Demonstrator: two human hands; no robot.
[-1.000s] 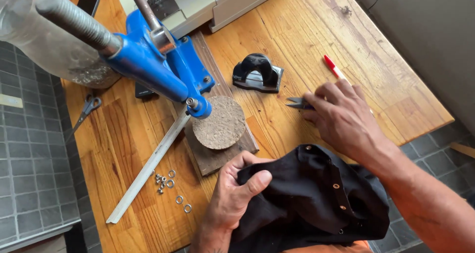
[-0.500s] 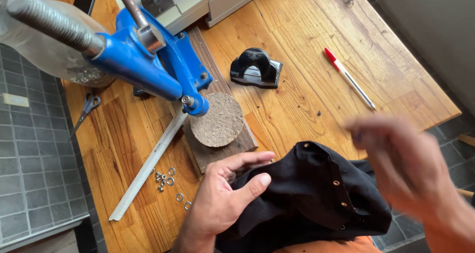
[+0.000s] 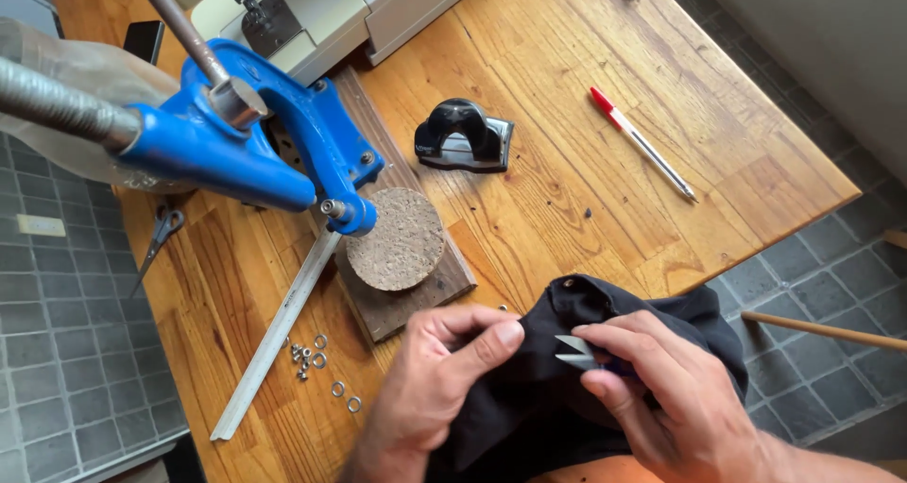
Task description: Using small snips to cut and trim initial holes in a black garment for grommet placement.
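- Both hands down on the black garment [image 3: 529,398] at the worktop's [image 3: 529,190] near edge — left hand [image 3: 435,379] pinching a fold, fingers narrow and closed on cloth.
- Right hand [image 3: 675,398] gripping small thread snips [image 3: 574,353], blades parted, tips at the fabric.
- Best kept taut — short, shallow snips, blades clear of the weave.
- Hard to make out: any thread under the blades; snip handle hidden in the palm; garment cut off below.

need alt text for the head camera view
A right hand holds small metal thread snips at a black fabric garment that the left hand pinches, over a wooden table with a blue hand press, round cork pad and red-capped pen.
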